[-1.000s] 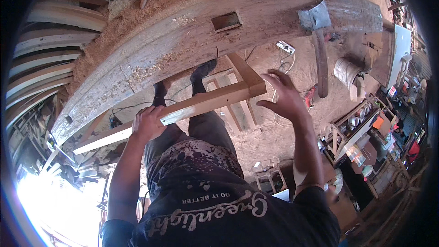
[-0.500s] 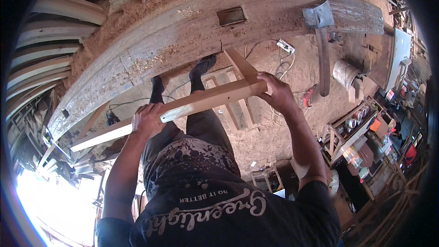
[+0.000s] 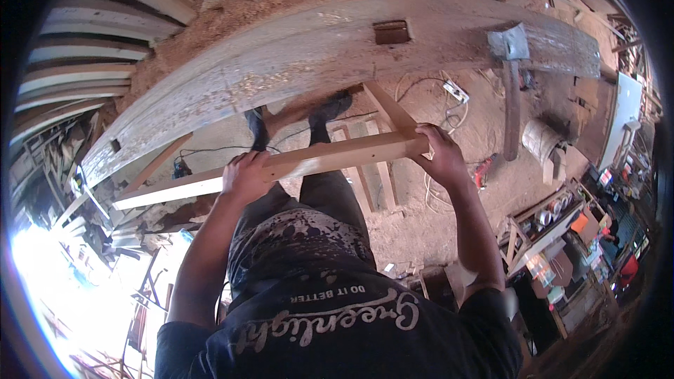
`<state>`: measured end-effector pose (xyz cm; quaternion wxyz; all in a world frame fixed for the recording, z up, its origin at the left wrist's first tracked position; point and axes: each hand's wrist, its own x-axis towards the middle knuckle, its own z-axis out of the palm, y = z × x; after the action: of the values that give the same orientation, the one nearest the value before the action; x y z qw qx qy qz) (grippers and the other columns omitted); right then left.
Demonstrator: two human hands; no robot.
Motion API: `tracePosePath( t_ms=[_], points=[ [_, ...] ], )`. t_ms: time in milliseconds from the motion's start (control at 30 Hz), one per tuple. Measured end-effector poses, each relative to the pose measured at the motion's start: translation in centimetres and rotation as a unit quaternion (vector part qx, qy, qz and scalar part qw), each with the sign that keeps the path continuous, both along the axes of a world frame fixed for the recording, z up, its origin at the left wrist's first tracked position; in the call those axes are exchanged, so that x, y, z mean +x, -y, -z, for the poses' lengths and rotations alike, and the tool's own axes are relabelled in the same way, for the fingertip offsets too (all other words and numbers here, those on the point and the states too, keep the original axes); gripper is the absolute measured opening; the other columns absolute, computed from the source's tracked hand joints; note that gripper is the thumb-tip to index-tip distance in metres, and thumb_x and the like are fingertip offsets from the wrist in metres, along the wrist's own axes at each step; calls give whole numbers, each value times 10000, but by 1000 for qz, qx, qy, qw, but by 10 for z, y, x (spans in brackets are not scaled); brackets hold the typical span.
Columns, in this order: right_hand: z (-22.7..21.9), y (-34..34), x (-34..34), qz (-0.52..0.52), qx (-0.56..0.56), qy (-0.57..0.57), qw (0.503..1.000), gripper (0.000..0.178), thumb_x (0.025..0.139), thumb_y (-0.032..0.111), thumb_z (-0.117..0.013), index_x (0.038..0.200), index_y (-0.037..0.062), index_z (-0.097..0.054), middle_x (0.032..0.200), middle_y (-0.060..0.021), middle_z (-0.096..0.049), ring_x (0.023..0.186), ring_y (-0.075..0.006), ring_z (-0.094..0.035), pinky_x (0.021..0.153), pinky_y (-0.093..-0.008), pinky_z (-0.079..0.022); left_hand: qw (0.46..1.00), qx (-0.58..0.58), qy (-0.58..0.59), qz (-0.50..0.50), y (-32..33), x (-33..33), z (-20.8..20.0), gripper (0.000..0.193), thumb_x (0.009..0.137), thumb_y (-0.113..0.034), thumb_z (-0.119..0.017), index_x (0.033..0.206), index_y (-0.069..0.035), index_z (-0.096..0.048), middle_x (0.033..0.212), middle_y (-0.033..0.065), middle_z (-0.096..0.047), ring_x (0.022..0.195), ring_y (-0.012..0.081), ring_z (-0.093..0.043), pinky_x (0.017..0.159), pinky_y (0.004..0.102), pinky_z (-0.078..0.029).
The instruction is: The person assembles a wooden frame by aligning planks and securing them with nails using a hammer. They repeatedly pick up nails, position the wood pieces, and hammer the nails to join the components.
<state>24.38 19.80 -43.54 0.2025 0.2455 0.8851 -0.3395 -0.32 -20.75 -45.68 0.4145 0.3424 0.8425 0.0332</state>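
Both hands hold a long, pale wooden beam across the front of my legs. A shorter wooden piece meets it at an angle near its right end and points toward the big timber. Around the beam's left half, my left hand is closed, its fingers over the top. My right hand grips the right end at the corner, thumb on the near side and fingers over the far side. The beam's left end reaches down toward the lower left.
On the big timber, which has a rectangular hole, rests a tool with a grey head and wooden handle. A white power strip, cables, a red power tool and a pale bucket lie beyond my right hand. Curved planks stand far left.
The whole view has shifted and turned a little, so the beam looks more level. Both hands keep their hold on it.
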Motion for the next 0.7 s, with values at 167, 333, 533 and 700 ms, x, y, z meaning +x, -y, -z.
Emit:
tracePosePath(
  t_ms=[167,333,533,700],
  points=[
    [-40,66,-49,-119,132,-43,983,697,768,450,-862,1345,125,-643,1466,-91,-544,1506,-354,-333,1254,-677,-142,991,113,-57,42,37,28,53,562,730,-368,-826,1217,-132,-675,1166,92,-708,1116,341,-682,994,492,-539],
    [-24,180,-76,-182,113,-84,973,693,741,358,-877,1354,142,-635,1448,-68,-537,1459,-335,-389,1263,-680,-88,985,149,-86,27,45,18,0,516,716,-324,-806,1171,-114,-685,1141,96,-707,1144,301,-666,1120,467,-450],
    [0,276,-104,-208,158,-110,959,617,727,228,-871,1288,129,-635,1245,-61,-641,1348,-298,-501,1261,-680,-117,974,175,-138,-41,160,10,5,548,748,-369,-799,1241,-143,-721,1236,103,-695,1261,299,-606,1211,574,-355],
    [0,349,-134,-244,137,-85,956,583,762,221,-835,1299,118,-633,1247,-82,-657,1292,-296,-561,1271,-655,-137,952,127,-224,-167,275,-15,-36,689,785,-518,-800,1346,-144,-658,1414,169,-587,1397,362,-490,1248,651,-174]
  ],
)
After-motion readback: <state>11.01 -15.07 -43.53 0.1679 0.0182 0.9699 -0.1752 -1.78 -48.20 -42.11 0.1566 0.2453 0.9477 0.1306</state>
